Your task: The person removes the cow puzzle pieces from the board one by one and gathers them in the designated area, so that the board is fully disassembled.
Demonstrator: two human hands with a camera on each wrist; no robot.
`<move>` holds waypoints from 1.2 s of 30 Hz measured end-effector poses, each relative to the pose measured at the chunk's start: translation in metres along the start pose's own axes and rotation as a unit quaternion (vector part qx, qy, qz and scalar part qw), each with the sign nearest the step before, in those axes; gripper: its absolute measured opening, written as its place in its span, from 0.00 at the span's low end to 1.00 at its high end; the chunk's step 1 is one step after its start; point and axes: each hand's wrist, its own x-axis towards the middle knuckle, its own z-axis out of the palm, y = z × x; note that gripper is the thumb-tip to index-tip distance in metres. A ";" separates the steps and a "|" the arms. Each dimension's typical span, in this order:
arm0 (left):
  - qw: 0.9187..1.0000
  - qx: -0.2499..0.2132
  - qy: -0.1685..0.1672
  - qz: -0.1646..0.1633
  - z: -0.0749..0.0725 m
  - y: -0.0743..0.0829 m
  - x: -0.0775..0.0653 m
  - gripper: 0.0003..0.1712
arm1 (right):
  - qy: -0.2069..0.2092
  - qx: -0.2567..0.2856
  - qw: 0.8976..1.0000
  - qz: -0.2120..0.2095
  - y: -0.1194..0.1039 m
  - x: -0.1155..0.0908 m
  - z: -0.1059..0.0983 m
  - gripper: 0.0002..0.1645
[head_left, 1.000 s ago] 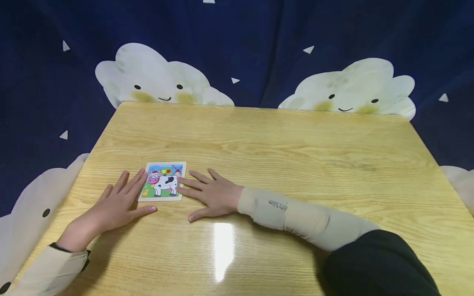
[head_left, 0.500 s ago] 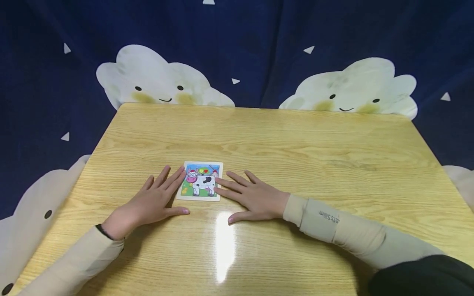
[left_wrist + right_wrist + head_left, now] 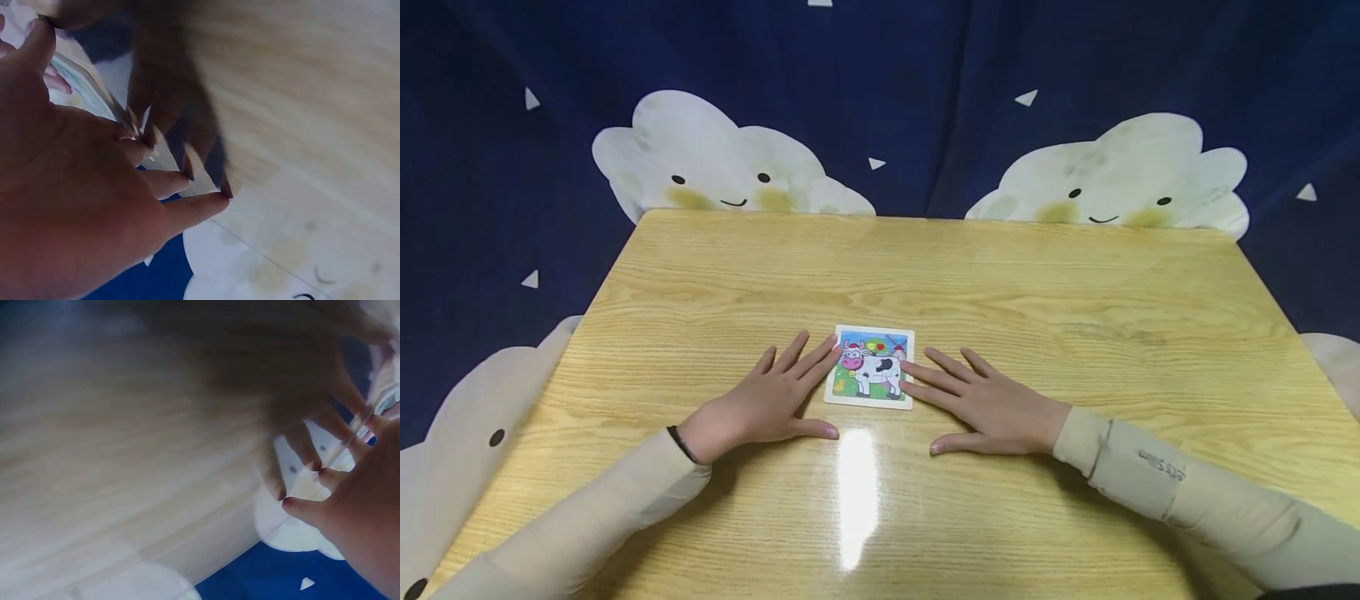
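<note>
A small square picture puzzle (image 3: 871, 367) with a white border lies flat on the wooden table, showing a black-and-white cow with a pink muzzle. My left hand (image 3: 767, 400) is spread at its left side, two fingertips at the upper left border. From the other side my right hand (image 3: 1000, 408) reaches in with fingers splayed, two fingertips over the right border. Both thumbs rest apart from the puzzle, nearer the front. In the left wrist view the left hand (image 3: 94, 187) has its fingers straight along the puzzle's edge; the right wrist view shows the right hand (image 3: 356, 494) likewise.
The light wooden table (image 3: 1075, 308) extends around the hands, with a bright glare patch in front of the puzzle. Behind its far edge hangs a dark blue curtain (image 3: 917, 100) printed with white smiling clouds and small triangles.
The puzzle has slid to the right across the table, from the left part to near the middle. Both hands have moved right along with it, fingers still spread at its sides.
</note>
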 end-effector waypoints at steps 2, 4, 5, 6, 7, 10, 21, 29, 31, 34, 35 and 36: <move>1.000 0.001 -0.014 0.009 -0.002 0.005 0.006 0.58 | 0.009 0.003 1.000 -0.001 0.005 -0.010 0.002 0.46; 1.000 -0.001 -0.027 0.016 -0.003 0.009 0.012 0.58 | 0.016 0.004 1.000 -0.003 0.010 -0.018 0.003 0.46; 0.999 0.000 -0.034 0.018 -0.003 0.011 0.015 0.59 | 0.018 0.004 1.000 -0.002 0.012 -0.022 0.003 0.46; 0.999 0.002 -0.038 0.022 -0.004 0.012 0.018 0.58 | 0.020 0.001 1.000 -0.002 0.015 -0.026 0.003 0.46; 0.999 0.005 -0.041 0.026 -0.003 0.014 0.021 0.58 | 0.020 -0.001 1.000 -0.002 0.018 -0.030 0.004 0.46; 0.998 0.012 -0.051 0.040 -0.002 0.019 0.029 0.58 | 0.020 -0.004 1.000 0.000 0.025 -0.042 0.004 0.45; 0.995 0.027 -0.066 0.069 0.000 0.036 0.042 0.56 | 0.047 -0.004 0.999 -0.012 0.040 -0.071 0.009 0.47; 0.995 0.031 -0.056 0.076 0.004 0.041 0.043 0.55 | 0.056 -0.002 0.998 -0.015 0.039 -0.076 0.008 0.46; 0.995 0.027 -0.053 0.076 0.004 0.041 0.043 0.54 | 0.061 0.000 0.998 -0.014 0.039 -0.076 0.006 0.46; 0.996 0.023 -0.043 0.077 0.004 0.045 0.042 0.54 | 0.076 0.013 0.997 -0.003 0.040 -0.073 0.001 0.45; 0.996 0.024 -0.039 0.080 0.004 0.047 0.043 0.54 | 0.085 0.021 0.996 0.002 0.041 -0.072 -0.002 0.44; 0.995 0.027 -0.036 0.085 0.004 0.050 0.043 0.55 | 0.096 0.034 0.995 0.007 0.042 -0.070 -0.004 0.42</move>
